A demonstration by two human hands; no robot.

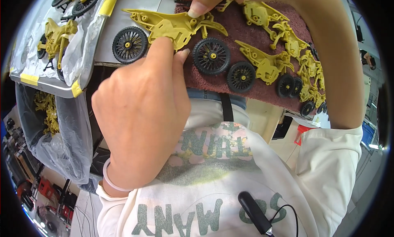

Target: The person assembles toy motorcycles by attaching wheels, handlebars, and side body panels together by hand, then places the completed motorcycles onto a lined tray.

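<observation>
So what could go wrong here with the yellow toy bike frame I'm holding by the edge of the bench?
The yellow frame is pinched only at its edges by the left hand and right hand, so it might slip. The black wheel sits near the bench edge and could roll off. Wheels on the brown mat lie crowded; one could get knocked.

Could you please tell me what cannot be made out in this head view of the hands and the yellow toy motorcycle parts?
- Right hand: cut off by the top edge; only fingertips on the yellow frame piece show.
- Left hand: its own back hides the fingertips' grip.
- Pile of yellow parts at right: too small and bent by the rim to count.
</observation>
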